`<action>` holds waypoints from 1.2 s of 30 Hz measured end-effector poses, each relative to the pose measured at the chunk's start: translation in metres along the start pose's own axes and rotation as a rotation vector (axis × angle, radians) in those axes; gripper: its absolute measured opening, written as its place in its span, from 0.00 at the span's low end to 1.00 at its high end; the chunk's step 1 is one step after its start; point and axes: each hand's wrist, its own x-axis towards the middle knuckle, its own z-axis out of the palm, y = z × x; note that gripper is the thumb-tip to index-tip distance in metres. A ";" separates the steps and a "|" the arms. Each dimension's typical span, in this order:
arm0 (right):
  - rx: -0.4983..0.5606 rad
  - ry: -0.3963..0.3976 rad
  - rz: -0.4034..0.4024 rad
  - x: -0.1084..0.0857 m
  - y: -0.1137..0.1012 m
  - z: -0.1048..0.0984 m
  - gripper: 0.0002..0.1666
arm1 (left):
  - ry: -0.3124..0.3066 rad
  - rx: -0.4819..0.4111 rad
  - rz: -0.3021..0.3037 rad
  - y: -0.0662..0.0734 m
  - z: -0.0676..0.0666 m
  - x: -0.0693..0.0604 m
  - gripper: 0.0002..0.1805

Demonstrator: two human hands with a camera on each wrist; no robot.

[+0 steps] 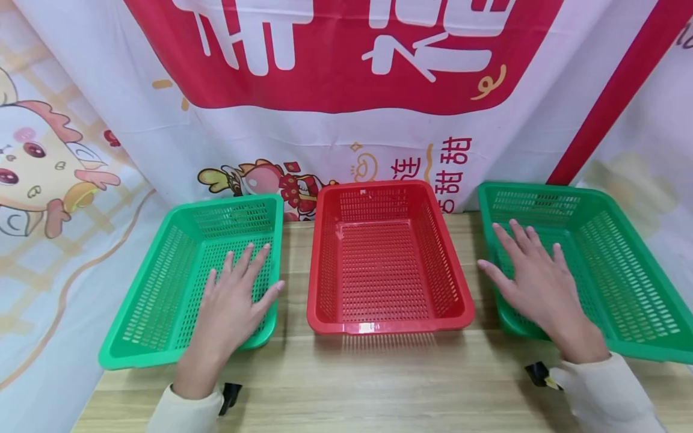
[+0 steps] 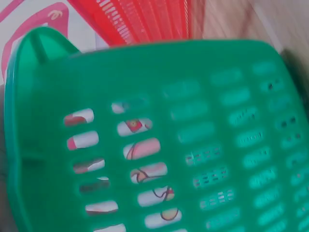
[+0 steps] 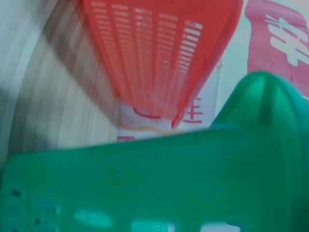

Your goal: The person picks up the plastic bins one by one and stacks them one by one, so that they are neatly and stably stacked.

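My left hand (image 1: 230, 307) is spread, palm down, over the right part of the left green basket (image 1: 142, 282). Its fingers are straight and hold nothing. On the other side, my right hand (image 1: 536, 282) reaches over the left rim of the right green basket (image 1: 639, 264), fingers spread, nothing held. Whether either palm touches a basket cannot be told. Between the two stands a red basket (image 1: 379, 270) with perforated walls and a bare floor. Close up in the left wrist view is a slotted green wall (image 2: 159, 72); another green wall (image 3: 145, 179) fills the lower right wrist view.
The baskets stand on a light wooden table (image 1: 379, 385). Behind them hangs a white cloth (image 1: 303, 132) with a red printed panel, and printed cloth (image 1: 70, 288) also covers the left side. Dark straps (image 1: 230, 398) show at both wrists.
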 end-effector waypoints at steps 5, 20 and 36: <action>0.023 0.051 -0.027 0.002 -0.013 0.002 0.51 | 0.023 -0.057 0.026 0.012 0.004 0.002 0.42; 0.239 0.003 0.000 0.013 -0.052 0.010 0.48 | -0.001 -0.328 0.012 0.055 0.017 0.011 0.37; 0.356 -0.021 0.031 0.023 -0.058 0.019 0.44 | -0.103 -0.711 -0.136 0.076 0.028 0.023 0.40</action>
